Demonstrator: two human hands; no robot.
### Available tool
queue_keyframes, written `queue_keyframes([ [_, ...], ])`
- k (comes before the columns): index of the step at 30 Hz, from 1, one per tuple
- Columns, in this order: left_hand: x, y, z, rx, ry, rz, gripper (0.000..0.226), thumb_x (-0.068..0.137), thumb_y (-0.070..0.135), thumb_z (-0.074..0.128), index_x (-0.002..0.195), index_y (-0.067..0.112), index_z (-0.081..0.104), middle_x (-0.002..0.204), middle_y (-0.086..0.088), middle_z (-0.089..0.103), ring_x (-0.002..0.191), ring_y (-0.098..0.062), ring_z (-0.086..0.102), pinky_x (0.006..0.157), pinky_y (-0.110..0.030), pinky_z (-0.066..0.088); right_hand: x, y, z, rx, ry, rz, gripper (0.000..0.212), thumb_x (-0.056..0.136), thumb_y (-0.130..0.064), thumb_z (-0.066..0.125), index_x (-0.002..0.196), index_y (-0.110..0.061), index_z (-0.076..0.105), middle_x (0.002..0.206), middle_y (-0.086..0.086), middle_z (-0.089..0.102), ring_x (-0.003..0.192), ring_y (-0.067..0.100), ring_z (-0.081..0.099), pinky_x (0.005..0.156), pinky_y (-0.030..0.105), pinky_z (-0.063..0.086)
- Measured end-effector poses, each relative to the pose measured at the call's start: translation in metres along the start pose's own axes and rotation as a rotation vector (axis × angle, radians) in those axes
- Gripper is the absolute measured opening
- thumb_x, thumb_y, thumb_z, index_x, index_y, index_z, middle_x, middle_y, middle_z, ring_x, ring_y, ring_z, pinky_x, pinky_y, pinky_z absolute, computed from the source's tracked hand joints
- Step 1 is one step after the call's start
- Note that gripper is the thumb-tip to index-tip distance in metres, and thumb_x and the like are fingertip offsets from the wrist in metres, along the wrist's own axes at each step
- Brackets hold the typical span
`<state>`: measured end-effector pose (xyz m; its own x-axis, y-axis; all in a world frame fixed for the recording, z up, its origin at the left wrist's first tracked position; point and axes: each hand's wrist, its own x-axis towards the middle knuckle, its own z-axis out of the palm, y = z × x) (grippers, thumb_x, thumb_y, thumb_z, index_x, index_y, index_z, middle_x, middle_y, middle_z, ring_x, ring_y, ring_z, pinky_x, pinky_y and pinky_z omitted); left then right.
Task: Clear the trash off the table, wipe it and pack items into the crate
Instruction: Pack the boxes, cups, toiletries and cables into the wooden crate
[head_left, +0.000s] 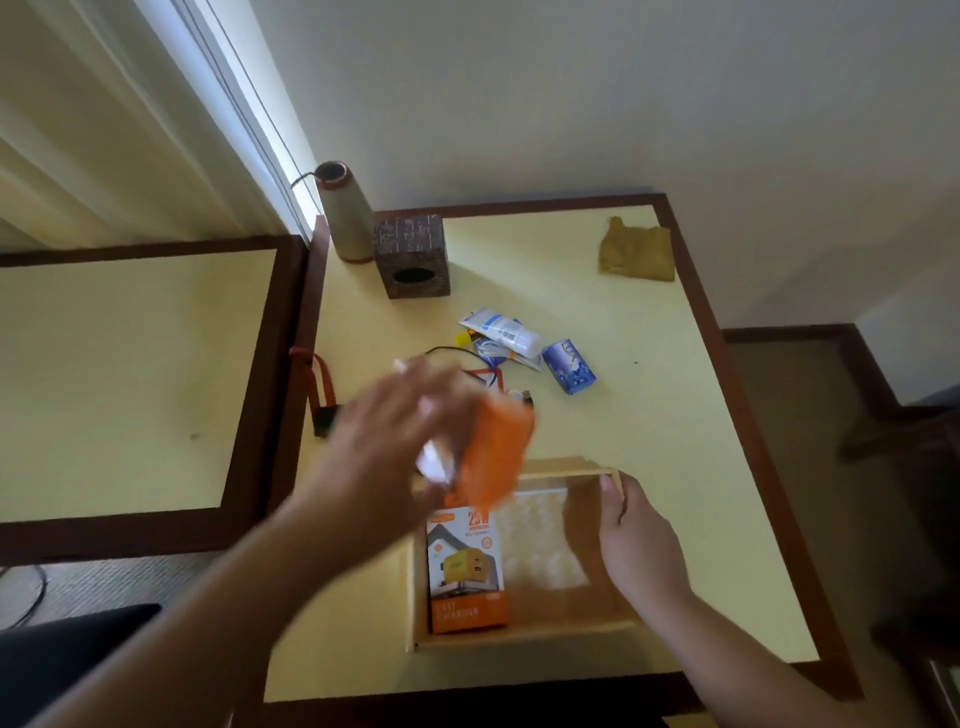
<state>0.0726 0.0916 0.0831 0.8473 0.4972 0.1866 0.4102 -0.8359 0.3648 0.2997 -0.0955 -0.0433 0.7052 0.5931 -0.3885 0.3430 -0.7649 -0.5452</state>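
My left hand (400, 431) grips an orange and white box (493, 447), blurred with motion, just above the far left corner of the wooden crate (519, 642). My right hand (634, 540) holds the crate's right wall, with the thumb at the far right corner. Inside the crate lie an orange charger box (465, 571) on the left and a white textured pack (540, 540) beside it. On the yellow table (675, 415) behind the crate lie a white tube (501, 330), a blue box (569, 366), a coiled white cable (491, 351) and a black cable (452, 352).
A brown tissue box (413, 257) and a tall grey vase (343, 213) stand at the table's far left. A folded tan cloth (636, 252) lies at the far right corner. A second table (130, 374) adjoins on the left, with a red strap (322, 379) hanging between them.
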Motion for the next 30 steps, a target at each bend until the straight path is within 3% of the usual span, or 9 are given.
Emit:
queue_keyframes([
  [3, -0.019, 0.05, 0.028, 0.197, -0.145, 0.325, 0.09, 0.077, 0.047, 0.082, 0.155, 0.044, 0.037, 0.167, 0.0, 0.035, 0.155, -0.028, 0.028, 0.117, -0.053, 0.03, 0.002, 0.003, -0.002, 0.123, -0.059, 0.017, 0.055, 0.106, -0.061, 0.029, 0.144, -0.03, 0.053, 0.122, -0.004, 0.071, 0.114, 0.028, 0.067, 0.087, 0.04, 0.052],
  [6, -0.014, 0.062, 0.047, 0.295, -0.299, 0.438, 0.092, 0.081, 0.046, 0.085, 0.157, 0.045, 0.033, 0.169, -0.002, 0.028, 0.154, -0.03, 0.028, 0.117, -0.049, 0.036, 0.007, 0.006, -0.011, 0.291, -0.156, 0.051, 0.051, 0.105, -0.061, 0.039, 0.14, -0.031, 0.059, 0.132, -0.005, 0.069, 0.122, 0.023, 0.063, 0.103, 0.042, 0.05],
  [10, 0.0, 0.061, 0.073, 0.317, -0.463, 0.551, 0.069, 0.097, 0.031, 0.068, 0.156, 0.041, 0.034, 0.173, -0.004, 0.023, 0.156, -0.031, 0.027, 0.119, -0.054, 0.039, 0.011, 0.006, -0.023, 0.406, -0.238, 0.076, 0.044, 0.106, -0.056, 0.046, 0.139, -0.032, 0.062, 0.127, -0.006, 0.069, 0.116, 0.018, 0.064, 0.093, 0.035, 0.05],
  [13, 0.003, 0.064, 0.085, 0.354, -0.555, 0.621, 0.069, 0.091, 0.025, 0.078, 0.149, 0.039, 0.043, 0.172, -0.006, 0.024, 0.156, -0.031, 0.026, 0.122, -0.051, 0.036, 0.009, 0.008, -0.023, 0.403, -0.239, 0.046, 0.044, 0.106, -0.054, 0.046, 0.139, -0.03, 0.061, 0.125, -0.008, 0.068, 0.114, 0.015, 0.061, 0.093, 0.032, 0.045],
  [16, -0.001, 0.069, 0.096, 0.348, -0.592, 0.657, 0.063, 0.086, 0.029, 0.084, 0.137, 0.037, 0.049, 0.16, -0.006, 0.043, 0.15, -0.029, 0.037, 0.119, -0.05, 0.04, 0.008, 0.01, -0.017, 0.342, -0.213, 0.021, 0.045, 0.107, -0.055, 0.041, 0.14, -0.03, 0.059, 0.125, -0.007, 0.068, 0.117, 0.018, 0.062, 0.094, 0.032, 0.045],
  [19, -0.005, 0.069, 0.105, 0.303, -0.628, 0.584, 0.069, 0.092, 0.029, 0.079, 0.149, 0.036, 0.04, 0.156, -0.004, 0.049, 0.149, -0.029, 0.04, 0.122, -0.053, 0.035, 0.009, 0.012, -0.013, 0.291, -0.184, 0.0, 0.048, 0.107, -0.058, 0.038, 0.14, -0.03, 0.058, 0.127, -0.004, 0.07, 0.12, 0.021, 0.064, 0.095, 0.035, 0.049],
  [24, -0.007, 0.07, 0.102, 0.124, -0.755, 0.319, 0.076, 0.097, 0.023, 0.073, 0.159, 0.037, 0.032, 0.167, 0.004, 0.035, 0.16, -0.021, 0.016, 0.125, -0.044, -0.005, 0.009, 0.011, -0.015, 0.223, -0.215, -0.016, 0.053, 0.105, -0.063, 0.035, 0.144, -0.031, 0.052, 0.126, -0.002, 0.069, 0.117, 0.022, 0.066, 0.1, 0.044, 0.054],
  [27, -0.018, 0.069, 0.106, 0.01, -0.764, 0.142, 0.075, 0.097, 0.02, 0.071, 0.16, 0.037, 0.033, 0.169, 0.008, 0.033, 0.16, -0.014, 0.015, 0.128, -0.043, 0.001, -0.005, 0.008, -0.022, 0.078, 0.048, -0.161, 0.049, 0.105, -0.047, 0.051, 0.149, -0.025, 0.048, 0.136, 0.001, 0.054, 0.126, 0.02, 0.054, 0.1, 0.035, 0.048],
  [30, -0.033, 0.067, 0.102, -0.045, -0.611, -0.087, 0.065, 0.097, 0.026, 0.07, 0.154, 0.042, 0.041, 0.164, 0.015, 0.039, 0.156, -0.01, 0.024, 0.128, -0.045, 0.023, -0.027, 0.001, -0.037, 0.031, 0.166, -0.525, 0.027, 0.102, -0.034, 0.058, 0.13, -0.031, 0.059, 0.115, -0.017, 0.052, 0.109, 0.001, 0.045, 0.089, 0.017, 0.04],
])
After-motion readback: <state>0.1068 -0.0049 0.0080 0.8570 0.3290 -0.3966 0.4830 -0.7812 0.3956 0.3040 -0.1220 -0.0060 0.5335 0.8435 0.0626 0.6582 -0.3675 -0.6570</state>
